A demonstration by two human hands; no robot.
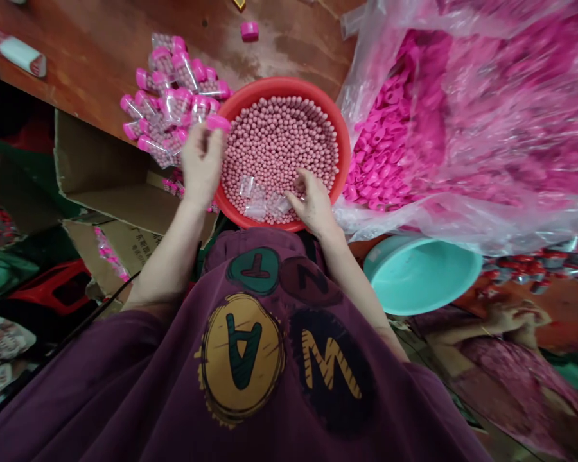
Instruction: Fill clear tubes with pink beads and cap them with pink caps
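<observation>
My left hand (201,163) is closed in a pinch at the left rim of a red bowl (343,138). A pink cap (218,122) shows at its fingertips; whether a bottle is attached, I cannot tell. Small pink beads (279,135) fill the bowl. Several small clear containers (256,210) lie on the beads at the near side. Over that side my right hand (315,202) has thumb and fingers apart, close to one clear container (284,205). Left of the bowl is a pile of clear bead-filled bottles with pink caps (176,102).
A large plastic bag (366,70) of pink plastic pieces (385,154) lies right of the bowl. Nearer stands a turquoise basin (424,276). Cardboard boxes (101,173) are at the left below the table edge. Another person's hands (520,317) are at the lower right.
</observation>
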